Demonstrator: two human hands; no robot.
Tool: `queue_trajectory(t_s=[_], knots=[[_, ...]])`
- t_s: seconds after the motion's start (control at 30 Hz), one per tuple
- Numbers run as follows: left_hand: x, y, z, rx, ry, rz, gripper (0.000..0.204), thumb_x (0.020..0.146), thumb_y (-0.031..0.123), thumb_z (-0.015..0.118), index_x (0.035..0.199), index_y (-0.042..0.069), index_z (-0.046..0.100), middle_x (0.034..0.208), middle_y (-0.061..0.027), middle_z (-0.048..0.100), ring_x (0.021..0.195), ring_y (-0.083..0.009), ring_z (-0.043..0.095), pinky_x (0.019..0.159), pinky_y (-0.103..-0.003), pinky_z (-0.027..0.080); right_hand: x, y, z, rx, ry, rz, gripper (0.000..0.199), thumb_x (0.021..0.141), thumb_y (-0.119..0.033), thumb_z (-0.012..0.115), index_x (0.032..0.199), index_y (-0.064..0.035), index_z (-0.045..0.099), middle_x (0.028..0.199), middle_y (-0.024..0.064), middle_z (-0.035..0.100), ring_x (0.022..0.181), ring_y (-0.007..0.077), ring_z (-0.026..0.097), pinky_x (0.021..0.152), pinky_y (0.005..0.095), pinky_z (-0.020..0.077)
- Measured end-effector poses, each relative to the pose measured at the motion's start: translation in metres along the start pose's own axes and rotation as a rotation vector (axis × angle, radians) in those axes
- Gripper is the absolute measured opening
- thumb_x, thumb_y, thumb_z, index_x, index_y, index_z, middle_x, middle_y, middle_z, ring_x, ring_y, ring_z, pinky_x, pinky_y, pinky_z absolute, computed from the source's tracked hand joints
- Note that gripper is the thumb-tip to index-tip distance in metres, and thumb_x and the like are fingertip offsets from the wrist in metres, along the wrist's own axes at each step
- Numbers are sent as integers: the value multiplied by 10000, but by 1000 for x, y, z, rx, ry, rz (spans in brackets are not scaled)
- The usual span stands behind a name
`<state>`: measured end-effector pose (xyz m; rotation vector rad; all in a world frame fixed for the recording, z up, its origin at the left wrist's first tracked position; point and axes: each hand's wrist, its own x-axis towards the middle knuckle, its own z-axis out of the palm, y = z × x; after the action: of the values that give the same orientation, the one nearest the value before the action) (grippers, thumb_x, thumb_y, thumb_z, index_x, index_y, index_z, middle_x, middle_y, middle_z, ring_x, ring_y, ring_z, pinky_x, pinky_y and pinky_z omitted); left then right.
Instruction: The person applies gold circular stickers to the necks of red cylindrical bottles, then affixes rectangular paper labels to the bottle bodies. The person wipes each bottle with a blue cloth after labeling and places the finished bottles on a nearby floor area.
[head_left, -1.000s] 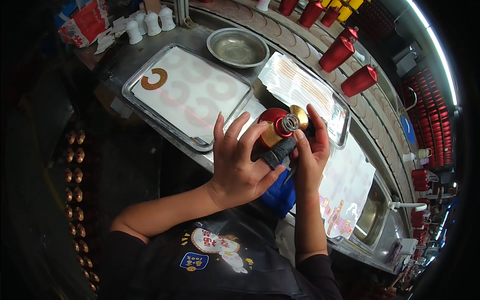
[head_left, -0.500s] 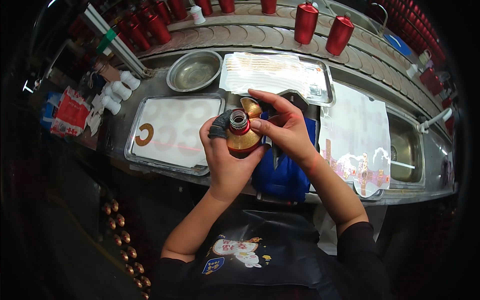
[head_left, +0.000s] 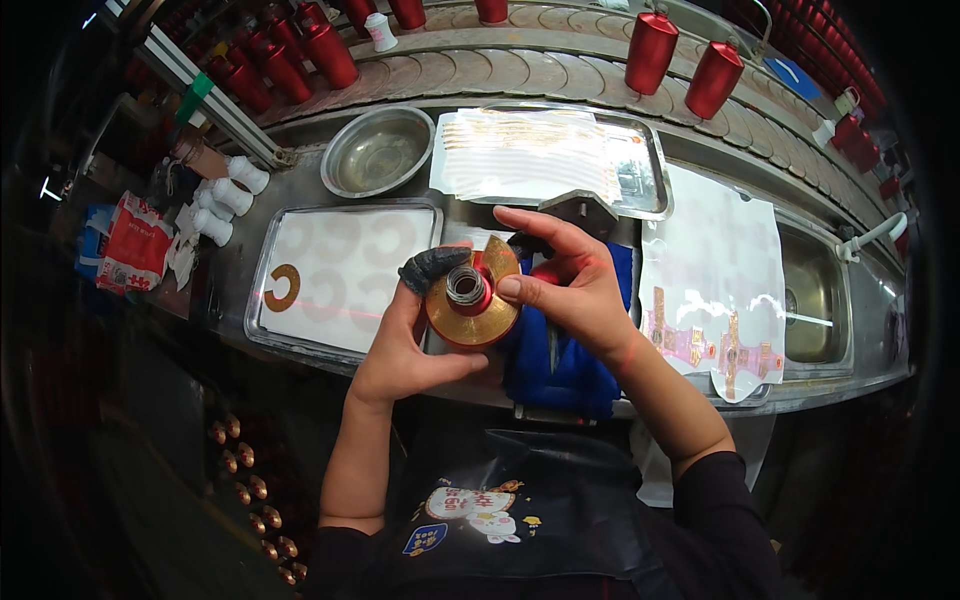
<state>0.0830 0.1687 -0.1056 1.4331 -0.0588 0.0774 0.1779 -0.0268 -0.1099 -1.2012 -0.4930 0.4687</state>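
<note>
A red bottle (head_left: 491, 291) with an open, threaded clear neck stands tipped toward me between my hands, above the counter's front part. My left hand (head_left: 385, 360) is wrapped round its left side, with dark covers on some fingers. Around the neck lies a gold ring-shaped sticker (head_left: 468, 328), mostly against the bottle's shoulder. One end of this sticker rises at the right of the neck, where the thumb of my right hand (head_left: 578, 290) presses it. The right index finger is stretched out above. My right hand's other fingers are partly hidden behind the bottle.
At left, a tray (head_left: 438, 225) holds a white sheet with one gold C-shaped sticker (head_left: 283, 288). Behind are a metal bowl (head_left: 378, 152) and a tray of sticker sheets (head_left: 530, 155). A blue cloth (head_left: 560, 365) lies beneath my right hand. Red bottles (head_left: 652, 52) stand on the conveyor (head_left: 470, 72).
The bottle has moved left and slightly down and has turned in my left hand. The sticker's raised end stands lower and closer to the neck. My right thumb remains on the sticker.
</note>
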Motion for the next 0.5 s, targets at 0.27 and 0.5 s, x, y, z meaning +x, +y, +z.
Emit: queue_trajectory(t_s=[0.27, 0.5], knots=[[-2, 2, -4, 54, -1, 54, 944, 588, 88, 956, 1406, 65, 484, 1387, -98, 473, 1297, -234, 524, 1098, -368, 434, -5, -2, 5, -56, 29, -29, 645, 818, -27, 833, 1412, -20, 581, 1420, 67, 596, 998, 19, 611, 755, 160, 508], [17, 14, -21, 60, -220, -65, 1015, 591, 61, 947, 1480, 47, 458, 1465, -81, 514, 1347, -227, 515, 1131, -370, 415, -2, 4, 10, -91, 88, -156, 587, 846, -29, 800, 1400, -49, 606, 1314, 15, 632, 723, -25, 500, 622, 146, 403]])
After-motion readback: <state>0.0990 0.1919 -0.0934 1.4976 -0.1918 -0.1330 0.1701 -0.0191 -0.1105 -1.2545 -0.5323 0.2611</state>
